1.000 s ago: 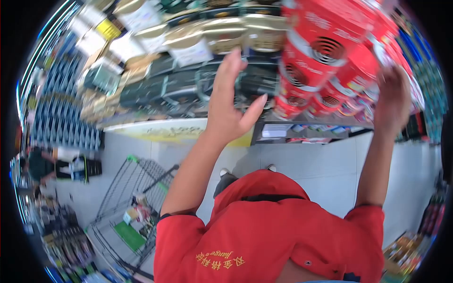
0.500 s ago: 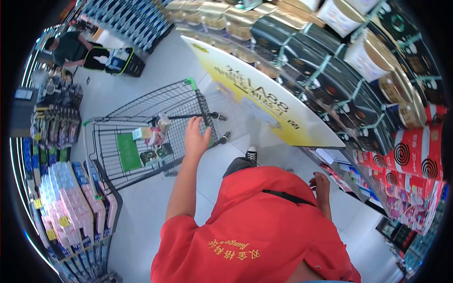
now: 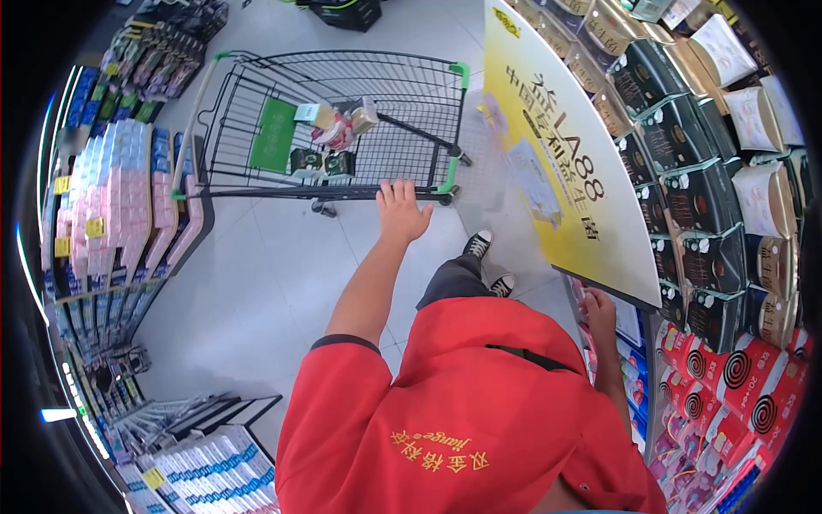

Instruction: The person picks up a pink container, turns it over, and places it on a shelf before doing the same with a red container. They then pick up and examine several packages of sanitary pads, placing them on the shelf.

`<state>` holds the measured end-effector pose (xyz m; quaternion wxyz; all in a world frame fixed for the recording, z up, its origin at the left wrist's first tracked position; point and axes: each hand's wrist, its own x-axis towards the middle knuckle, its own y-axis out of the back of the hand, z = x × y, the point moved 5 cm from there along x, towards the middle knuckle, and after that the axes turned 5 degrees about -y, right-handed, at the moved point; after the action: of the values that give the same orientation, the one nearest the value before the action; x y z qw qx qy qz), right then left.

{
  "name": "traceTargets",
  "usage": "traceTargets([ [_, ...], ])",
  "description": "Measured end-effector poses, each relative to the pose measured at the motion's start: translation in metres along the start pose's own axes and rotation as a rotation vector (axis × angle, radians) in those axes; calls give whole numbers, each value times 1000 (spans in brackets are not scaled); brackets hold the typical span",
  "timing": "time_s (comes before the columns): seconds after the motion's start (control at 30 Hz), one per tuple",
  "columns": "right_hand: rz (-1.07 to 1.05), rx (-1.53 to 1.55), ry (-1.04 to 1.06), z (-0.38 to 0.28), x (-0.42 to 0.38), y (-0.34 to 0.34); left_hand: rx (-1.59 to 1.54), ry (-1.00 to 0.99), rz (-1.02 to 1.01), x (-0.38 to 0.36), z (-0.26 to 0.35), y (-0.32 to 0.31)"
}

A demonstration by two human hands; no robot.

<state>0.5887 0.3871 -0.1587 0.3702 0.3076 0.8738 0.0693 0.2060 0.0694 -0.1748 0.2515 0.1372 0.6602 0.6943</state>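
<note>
My left hand (image 3: 400, 212) reaches forward with its fingers spread, fingertips right at the near side rail of a wire shopping cart (image 3: 287, 190) with green corners. Inside the cart are a light blue-and-tan box (image 3: 314, 115), a pink-and-white pack (image 3: 336, 131), a clear-looking pack (image 3: 365, 116) and dark green packs (image 3: 339, 164). By my right side, my right hand (image 3: 599, 310) hangs with loosely bent fingers and nothing seen in them, close to the lower edge of a yellow-and-white sign board (image 3: 548, 154).
Shelves on the right carry black packs (image 3: 698, 193) tied with green strips and red packs (image 3: 728, 377) with black spirals. Pink and blue packs (image 3: 107, 193) are stacked at left. White-and-blue boxes (image 3: 210, 467) stand at lower left. A black basket (image 3: 344, 12) shows at the top.
My view has turned, and the cart now lies higher in it. My left hand has come to the cart's side rail. The person at the far left is out of view.
</note>
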Motion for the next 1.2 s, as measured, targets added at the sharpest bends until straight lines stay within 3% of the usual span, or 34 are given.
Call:
traceTargets([
  [0.37, -150, 26, 313, -48, -21, -100, 10, -95, -232, -57, 29, 8],
  [0.43, -148, -188, 287, -57, -35, -122, -3, -119, -262, -62, 34, 5],
  [0.53, -109, -71, 363, -45, -23, -163, -148, -274, -371, -77, 39, 17],
  [0.57, -110, -75, 364, -51, -20, -174, -370, -384, -371, -84, 36, 21],
  [0.6, -28, -113, 281, -55, -15, -183, -591, -489, -371, -92, 26, 27],
  [0.67, 41, -160, 192, -54, -4, -204, -595, -501, -293, -104, -21, 56],
  [0.73, 316, -287, 422, -48, 17, -216, -568, -477, -93, -106, -86, 83],
  [0.77, 307, -295, 416, -66, 6, -232, -546, -428, 15, -108, -123, 88],
  [0.83, 538, -603, 484, -105, -23, -248, -533, -320, 108, -104, -194, 90],
  [0.9, 536, -672, 554, -107, -34, -272, -513, -274, 247, -109, -242, 94],
  [1.0, 467, -932, 546, -86, -40, -307, -569, -252, 237, -104, -285, 98],
  [1.1, 474, -1001, 359, -81, -54, -318, -573, -200, 319, -97, -308, 94],
  [1.17, 486, -1009, 359, -75, -64, -309, -579, -157, 264, -96, -306, 89],
  [1.2, 426, -994, 392, -73, -67, -307, -520, -17, 186, -96, -307, 83],
])
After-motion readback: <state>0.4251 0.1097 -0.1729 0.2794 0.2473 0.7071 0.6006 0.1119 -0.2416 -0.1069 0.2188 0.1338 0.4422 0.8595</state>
